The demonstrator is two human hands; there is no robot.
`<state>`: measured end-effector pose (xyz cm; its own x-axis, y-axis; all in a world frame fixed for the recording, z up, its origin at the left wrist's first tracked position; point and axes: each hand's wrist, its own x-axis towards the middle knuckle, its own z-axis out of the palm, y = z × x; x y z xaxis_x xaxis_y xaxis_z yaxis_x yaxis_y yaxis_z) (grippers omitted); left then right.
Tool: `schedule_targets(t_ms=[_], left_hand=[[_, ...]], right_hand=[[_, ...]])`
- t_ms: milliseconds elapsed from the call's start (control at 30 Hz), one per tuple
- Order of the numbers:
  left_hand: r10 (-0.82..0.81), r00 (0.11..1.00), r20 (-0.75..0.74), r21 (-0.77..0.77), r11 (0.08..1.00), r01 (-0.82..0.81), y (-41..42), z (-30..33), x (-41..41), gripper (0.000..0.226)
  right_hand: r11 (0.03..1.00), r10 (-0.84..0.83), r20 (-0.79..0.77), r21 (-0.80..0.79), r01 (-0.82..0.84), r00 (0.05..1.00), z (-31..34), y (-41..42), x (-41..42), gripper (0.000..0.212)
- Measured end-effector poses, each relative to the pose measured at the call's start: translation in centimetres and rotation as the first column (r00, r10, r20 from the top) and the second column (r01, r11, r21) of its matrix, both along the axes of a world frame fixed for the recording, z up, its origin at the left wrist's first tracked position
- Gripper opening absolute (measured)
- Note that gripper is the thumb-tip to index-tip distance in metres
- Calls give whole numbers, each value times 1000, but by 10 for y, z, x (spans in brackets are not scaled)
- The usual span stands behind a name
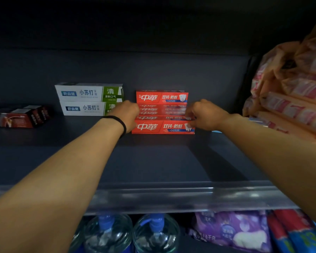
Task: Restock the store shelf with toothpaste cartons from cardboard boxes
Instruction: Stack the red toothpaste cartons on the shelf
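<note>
Red toothpaste cartons [162, 114] partly stacked on shelf [153, 161], gripped endwise by left hand [129, 114] and right hand [204, 115], fingers curled round the ends. Most of shelf bare; judged early, much restocking left.

The near red toothpaste carton [163, 127] on the shelf [153, 161] reads "中華" in white, then "双钙·防蛀", with "+50%钙" on a blue band below; the far red carton [162, 97] behind it carries the same three lines; the red cartons between them [162, 109] are blurred, only "中華" showing faintly; to the left, two stacked white-and-green cartons [88, 99] each read "小苏打", the upper one also "清" and "清新口气" on its green panel; on the lower shelf, a purple pack [232, 232] shows "千克" after a blurred number.
</note>
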<state>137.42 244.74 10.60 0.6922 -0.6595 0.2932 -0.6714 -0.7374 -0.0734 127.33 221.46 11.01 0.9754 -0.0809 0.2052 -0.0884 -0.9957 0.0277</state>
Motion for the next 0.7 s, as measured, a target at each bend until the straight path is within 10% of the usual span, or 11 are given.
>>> schedule_targets(t_ms=[700], left_hand=[[57, 997, -55, 12, 998, -57, 5, 6, -23, 35]], right_hand=[[997, -63, -32, -46, 61, 997, 3, 14, -15, 56]])
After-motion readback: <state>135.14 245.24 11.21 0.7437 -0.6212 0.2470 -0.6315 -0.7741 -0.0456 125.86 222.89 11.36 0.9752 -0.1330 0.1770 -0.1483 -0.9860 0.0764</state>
